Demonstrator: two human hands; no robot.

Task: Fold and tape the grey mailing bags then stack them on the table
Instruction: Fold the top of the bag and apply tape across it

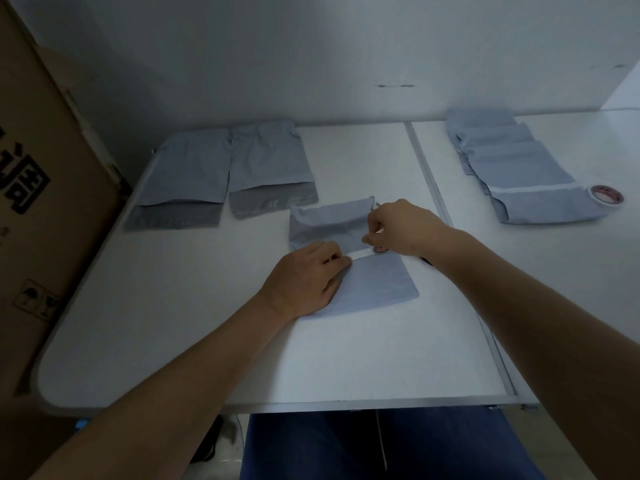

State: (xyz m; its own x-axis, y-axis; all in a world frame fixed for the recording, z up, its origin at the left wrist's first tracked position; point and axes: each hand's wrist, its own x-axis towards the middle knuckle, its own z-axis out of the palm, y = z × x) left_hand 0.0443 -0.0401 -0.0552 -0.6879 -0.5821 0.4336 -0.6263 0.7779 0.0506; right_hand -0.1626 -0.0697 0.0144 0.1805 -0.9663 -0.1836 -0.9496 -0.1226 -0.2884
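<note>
A grey mailing bag (377, 284) lies folded in the middle of the white table (173, 306), its upper part (329, 220) turned up and creased. My left hand (304, 282) rests on the bag's left side, fingertips pressing at the fold where a white strip of tape (362, 253) begins. My right hand (398, 226) pinches the other end of that strip, with a small reddish tape roll (380, 250) just under its fingers. Two grey bags with flaps open, a left one (183, 171) and a right one (270, 161), lie at the back left.
Several overlapping grey bags (512, 164) lie at the back right, with a second tape roll (607, 195) beside them. A metal seam (429, 181) splits the table. A tall cardboard box (38, 202) stands at the left. A white wall closes the back.
</note>
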